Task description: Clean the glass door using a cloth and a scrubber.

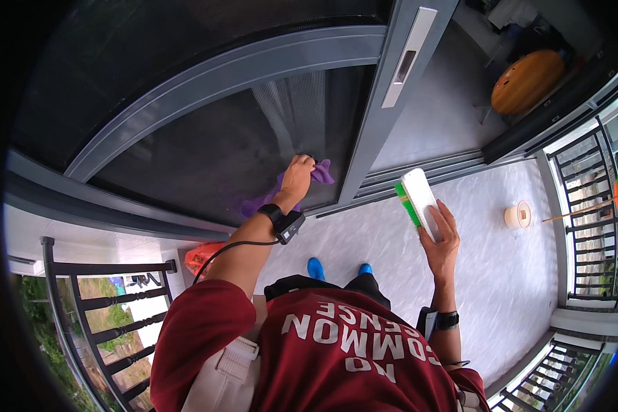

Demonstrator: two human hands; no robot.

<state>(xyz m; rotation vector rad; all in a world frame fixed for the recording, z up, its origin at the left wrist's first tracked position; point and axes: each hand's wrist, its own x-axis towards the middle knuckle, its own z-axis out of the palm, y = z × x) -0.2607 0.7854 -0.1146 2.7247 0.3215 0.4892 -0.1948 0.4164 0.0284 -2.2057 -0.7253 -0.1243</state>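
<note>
My left hand [297, 177] is closed on a purple cloth [322, 172] and presses it against the lower dark glass panel [201, 144] of a grey-framed sliding door. A paler purple shape below the hand looks like the cloth's reflection in the glass. My right hand [441, 237] grips the lower end of a white-backed brush [419, 195], well away from the door. The brush's green bristles [408, 206] point left towards the door, touching nothing. A long pale handle plate [409, 59] is set in the door's upright edge.
Metal floor tracks [427, 170] run along the doorway. A round wooden-topped table or stool [528, 82] stands inside. On the pale tiled floor [494, 273] is a small bucket [517, 215]. A long-handled broom [582, 209] leans rightward; black railings [592, 170] edge the balcony. A red plastic bag [202, 257] lies at left.
</note>
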